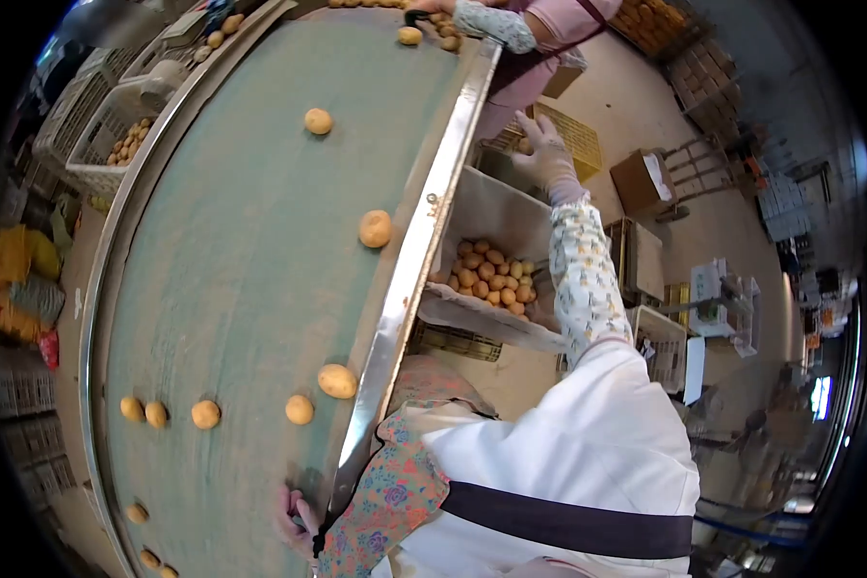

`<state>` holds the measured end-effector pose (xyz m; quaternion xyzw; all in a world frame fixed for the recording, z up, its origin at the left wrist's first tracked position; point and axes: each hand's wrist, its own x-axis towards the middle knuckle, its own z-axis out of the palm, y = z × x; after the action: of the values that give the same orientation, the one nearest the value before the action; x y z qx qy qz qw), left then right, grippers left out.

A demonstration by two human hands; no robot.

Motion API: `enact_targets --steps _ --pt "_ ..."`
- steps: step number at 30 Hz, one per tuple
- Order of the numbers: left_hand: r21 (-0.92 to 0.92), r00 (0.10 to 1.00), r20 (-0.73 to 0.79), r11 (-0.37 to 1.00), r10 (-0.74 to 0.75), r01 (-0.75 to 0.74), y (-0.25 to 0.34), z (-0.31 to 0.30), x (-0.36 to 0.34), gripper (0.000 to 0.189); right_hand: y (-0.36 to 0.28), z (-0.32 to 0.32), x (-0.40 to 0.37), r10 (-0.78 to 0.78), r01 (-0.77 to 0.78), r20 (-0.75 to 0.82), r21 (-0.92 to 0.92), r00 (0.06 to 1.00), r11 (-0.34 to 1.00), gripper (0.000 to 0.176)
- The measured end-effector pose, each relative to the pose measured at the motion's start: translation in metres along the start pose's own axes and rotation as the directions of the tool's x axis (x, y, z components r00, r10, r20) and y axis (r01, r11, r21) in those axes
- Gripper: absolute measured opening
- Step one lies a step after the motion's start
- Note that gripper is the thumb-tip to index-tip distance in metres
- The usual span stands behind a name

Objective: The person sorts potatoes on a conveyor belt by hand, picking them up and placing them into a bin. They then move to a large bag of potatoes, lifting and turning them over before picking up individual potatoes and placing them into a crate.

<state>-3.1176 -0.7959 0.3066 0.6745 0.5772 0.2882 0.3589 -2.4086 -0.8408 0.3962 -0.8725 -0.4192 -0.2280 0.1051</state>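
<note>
Produce sorting/packing area, warehouse-type; long green conveyor belt (231,260) w/ potatoes (375,228) spread on it; crates (116,135) both sides, some w/ potatoes; cardboard box (643,183) on bare floor (602,91); co-worker (539,34) at belt's far end.

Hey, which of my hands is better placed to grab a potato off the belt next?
Probably your left hand: it's over the belt, close to a potato, while your right hand is out past the metal rail.

Rail (462,120) glossy mtl., belt (241,241) matt, crate (96,170) plas.
</note>
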Motion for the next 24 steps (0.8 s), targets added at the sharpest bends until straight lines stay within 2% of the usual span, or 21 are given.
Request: enact_targets --steps 1,3,4,6,8,10,11,12,14,15,17,18,20,21,23,24 --pt "0.013 1.000 0.012 1.000 0.003 -0.003 0.001 -0.002 0.002 0.040 0.014 -0.001 -0.015 0.146 -0.153 0.082 0.077 0.986 0.985 0.068" --pt "0.006 0.997 -0.069 0.999 -0.039 0.039 0.007 0.008 0.001 0.039 0.046 0.012 -0.058 0.369 -0.356 -0.027 0.208 0.929 0.911 0.066" --pt "0.011 0.998 -0.031 0.999 -0.050 0.050 -0.004 0.006 0.007 0.042 0.056 0.013 -0.094 0.480 -0.443 -0.077 0.279 0.874 0.852 0.065" --pt "0.023 0.996 0.044 0.997 -0.072 0.071 -0.027 0.003 0.020 0.049 0.059 0.007 -0.167 0.713 -0.620 -0.107 0.417 0.692 0.664 0.062" --pt "0.060 0.974 0.142 0.981 0.176 -0.186 -0.018 0.019 0.044 0.055 0.071 0.002 -0.251 0.780 -0.710 -0.295 0.323 0.552 0.625 0.062" --pt "0.047 0.877 0.232 0.896 0.421 -0.442 -0.005 0.033 0.064 0.061 0.088 -0.002 -0.346 0.812 -0.809 -0.441 0.264 0.383 0.525 0.068" --pt "0.030 0.800 0.274 0.827 0.534 -0.562 0.005 0.034 0.074 0.063 0.073 -0.033 -0.375 0.928 -0.826 -0.309 0.453 0.207 0.335 0.074" --pt "0.030 0.721 0.326 0.756 0.611 -0.654 0.023 0.038 0.086 0.066 0.083 -0.037 -0.426 0.914 -0.898 -0.386 0.346 0.129 0.272 0.079" --pt "0.023 0.558 0.419 0.606 0.716 -0.795 0.080 0.061 0.107 0.075 0.071 -0.070 -0.517 0.926 -0.894 -0.339 0.448 -0.164 0.006 0.075" --pt "-0.007 0.412 0.489 0.476 0.769 -0.880 0.107 0.073 0.113 0.078 0.071 -0.064 -0.587 0.834 -0.900 -0.407 0.378 -0.372 -0.217 0.071" --pt "-0.060 0.151 0.560 0.222 0.815 -0.973 0.143 0.100 0.122 0.083 0.039 -0.105 -0.673 0.630 -0.712 -0.342 0.432 -0.697 -0.553 0.069" --pt "-0.071 0.130 0.564 0.205 0.816 -0.976 0.148 0.107 0.126 0.085 0.016 -0.124 -0.705 0.520 -0.600 -0.301 0.455 -0.799 -0.658 0.069" --pt "-0.072 0.101 0.575 0.173 0.812 -0.982 0.147 0.113 0.123 0.088 -0.022 -0.153 -0.754 0.362 -0.422 -0.217 0.481 -0.906 -0.768 0.067" --pt "-0.055 0.101 0.577 0.161 0.810 -0.985 0.143 0.113 0.122 0.089 -0.030 -0.163 -0.765 0.337 -0.381 -0.180 0.486 -0.924 -0.786 0.066" --pt "-0.076 0.132 0.590 0.218 0.797 -0.973 0.145 0.112 0.119 0.088 -0.031 -0.173 -0.766 0.358 -0.365 -0.110 0.483 -0.927 -0.796 0.064" --pt "-0.070 0.166 0.597 0.257 0.785 -0.964 0.145 0.108 0.117 0.088 -0.020 -0.172 -0.752 0.425 -0.411 -0.083 0.475 -0.901 -0.778 0.063"
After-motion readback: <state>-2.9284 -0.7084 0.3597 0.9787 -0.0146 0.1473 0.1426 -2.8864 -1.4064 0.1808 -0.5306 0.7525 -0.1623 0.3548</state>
